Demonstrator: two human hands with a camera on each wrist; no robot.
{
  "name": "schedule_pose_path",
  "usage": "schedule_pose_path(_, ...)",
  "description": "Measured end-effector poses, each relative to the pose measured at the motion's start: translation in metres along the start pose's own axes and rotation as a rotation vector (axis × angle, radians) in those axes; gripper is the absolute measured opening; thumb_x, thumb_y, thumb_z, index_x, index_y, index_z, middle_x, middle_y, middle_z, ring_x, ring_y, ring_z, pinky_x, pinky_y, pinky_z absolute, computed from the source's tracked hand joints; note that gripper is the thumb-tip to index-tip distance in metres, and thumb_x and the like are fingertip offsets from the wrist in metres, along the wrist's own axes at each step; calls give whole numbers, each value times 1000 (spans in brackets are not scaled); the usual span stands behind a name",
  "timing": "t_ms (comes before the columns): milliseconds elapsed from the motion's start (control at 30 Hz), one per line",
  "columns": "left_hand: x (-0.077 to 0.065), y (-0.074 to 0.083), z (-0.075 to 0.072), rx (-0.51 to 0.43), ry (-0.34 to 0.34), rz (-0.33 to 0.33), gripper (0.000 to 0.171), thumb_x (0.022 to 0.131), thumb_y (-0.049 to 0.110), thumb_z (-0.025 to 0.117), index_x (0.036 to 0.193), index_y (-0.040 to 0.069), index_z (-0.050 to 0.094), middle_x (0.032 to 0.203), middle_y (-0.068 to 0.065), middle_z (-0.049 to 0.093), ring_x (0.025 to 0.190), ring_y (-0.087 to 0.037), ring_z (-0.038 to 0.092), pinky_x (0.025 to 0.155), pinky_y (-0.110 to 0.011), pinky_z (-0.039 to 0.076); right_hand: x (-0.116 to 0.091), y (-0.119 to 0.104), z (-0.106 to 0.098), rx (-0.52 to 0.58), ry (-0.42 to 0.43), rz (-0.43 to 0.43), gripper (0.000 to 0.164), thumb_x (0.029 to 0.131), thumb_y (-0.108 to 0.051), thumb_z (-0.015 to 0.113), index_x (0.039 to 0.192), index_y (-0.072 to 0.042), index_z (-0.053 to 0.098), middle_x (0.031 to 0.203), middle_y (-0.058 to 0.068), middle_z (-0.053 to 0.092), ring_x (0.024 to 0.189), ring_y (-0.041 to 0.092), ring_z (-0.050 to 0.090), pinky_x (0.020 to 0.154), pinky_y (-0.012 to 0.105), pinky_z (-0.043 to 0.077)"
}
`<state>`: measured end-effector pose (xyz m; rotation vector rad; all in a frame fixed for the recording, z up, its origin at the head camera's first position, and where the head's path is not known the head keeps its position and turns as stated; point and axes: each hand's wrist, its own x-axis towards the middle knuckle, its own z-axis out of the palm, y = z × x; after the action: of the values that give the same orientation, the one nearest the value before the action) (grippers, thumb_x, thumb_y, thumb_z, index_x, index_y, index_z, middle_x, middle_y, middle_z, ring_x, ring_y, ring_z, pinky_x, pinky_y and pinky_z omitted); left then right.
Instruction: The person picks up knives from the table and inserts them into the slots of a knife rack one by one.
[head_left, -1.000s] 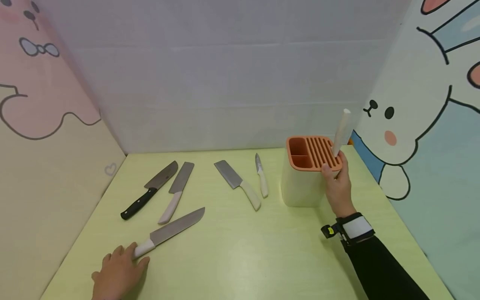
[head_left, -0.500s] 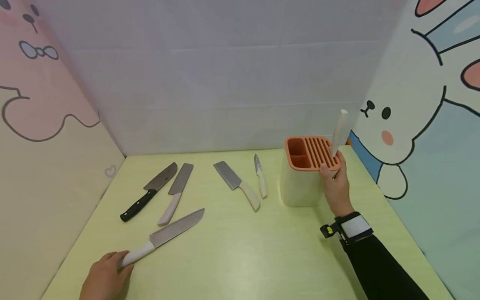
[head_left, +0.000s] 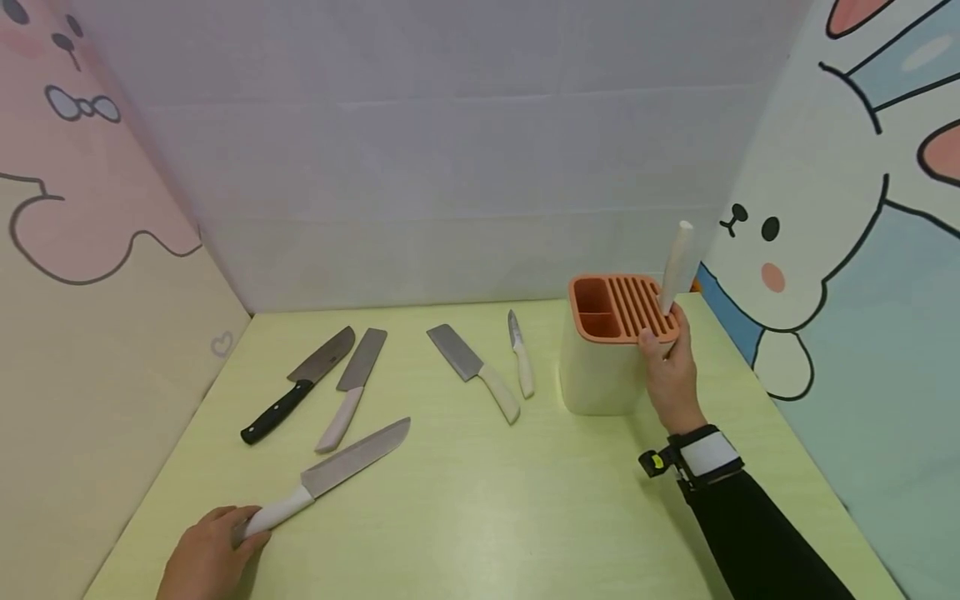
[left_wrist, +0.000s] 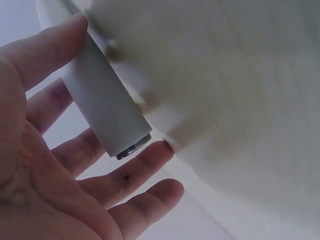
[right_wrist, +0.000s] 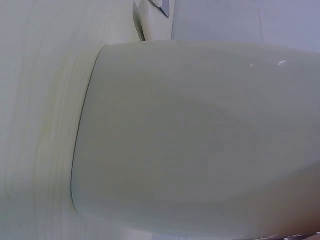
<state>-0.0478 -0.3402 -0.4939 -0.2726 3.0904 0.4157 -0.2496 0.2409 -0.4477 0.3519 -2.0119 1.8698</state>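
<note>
My left hand (head_left: pixel 204 557) pinches the rear of the white handle of a large kitchen knife (head_left: pixel 357 457), whose blade points to the right and away. In the left wrist view, my thumb (left_wrist: pixel 52 45) lies against one side of the handle (left_wrist: pixel 105 102), with fingers behind and below it. My right hand (head_left: pixel 672 383) grips the near right corner of a cream knife block (head_left: pixel 600 379) with an orange slotted top. A white-handled knife (head_left: pixel 677 267) stands upright in the block beside that hand. In the right wrist view, the block's wall (right_wrist: pixel 190 135) fills most of the picture.
On the pale table (head_left: pixel 480 508) lie a black-handled knife (head_left: pixel 300 385), a pale-handled cleaver (head_left: pixel 351 390), another cleaver (head_left: pixel 474 372) and a small paring knife (head_left: pixel 522 353). Fabric walls enclose the back (head_left: pixel 450 167) and both sides.
My left hand has slid down and left along the handle to its rear end, uncovering more of it. The large knife has barely shifted. My right hand stays on the block.
</note>
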Motion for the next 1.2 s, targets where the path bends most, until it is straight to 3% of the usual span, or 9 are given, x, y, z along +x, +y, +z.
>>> schedule_pose_path(200,-1,8,-6,-71,-53,8,48,78,31,79,112,0,67,110,-26,62,93,-39,61,72,-51,51,0,0,0,2,-1,-1,60,101,-23,47,152,-29,16,150,5,31,132,18,38,99,13,38)
schedule_pose_path(400,-2,21,-7,-156,-2,66,41,76,29,81,110,7,69,102,-12,68,87,-27,62,70,-42,49,-1,0,-1,-12,2,-1,60,101,-23,47,152,-30,15,150,5,32,131,17,39,99,13,38)
schedule_pose_path(567,1,30,-10,-286,-62,-4,47,76,39,80,112,11,70,102,-7,70,80,-15,57,64,-28,45,-2,-1,-1,-19,4,-3,60,102,-22,46,153,-30,15,150,5,32,130,16,39,98,13,38)
schedule_pose_path(733,3,31,-9,-548,-152,-129,54,76,30,82,120,5,66,109,-8,68,85,-12,58,65,-24,50,-2,-2,0,-21,-1,-1,61,101,-22,46,153,-29,15,150,6,32,130,15,39,98,13,38)
schedule_pose_path(867,4,28,-8,-732,-176,-187,61,78,25,81,129,0,58,114,-12,66,90,-12,60,71,-25,53,-1,-3,1,-31,0,4,61,101,-23,46,153,-28,14,150,6,31,130,15,39,99,12,38)
schedule_pose_path(1033,5,24,-4,-978,-167,-214,62,83,18,77,134,-4,51,114,-9,65,93,-11,65,78,-21,53,-1,-4,1,-28,2,13,60,102,-23,46,153,-29,15,151,4,31,131,16,38,100,13,38)
schedule_pose_path(1100,5,23,-1,-1134,-152,-196,58,85,12,73,135,-7,49,112,-5,65,95,-12,66,82,-20,53,-1,-5,2,-30,2,14,60,102,-23,46,153,-30,15,151,3,31,131,16,38,100,13,38)
schedule_pose_path(1200,6,22,3,-1376,-132,-135,39,88,2,67,126,-1,61,110,4,67,97,-13,67,85,-21,52,-1,-4,1,-38,2,19,61,102,-23,46,153,-30,14,151,4,31,131,15,39,99,12,38)
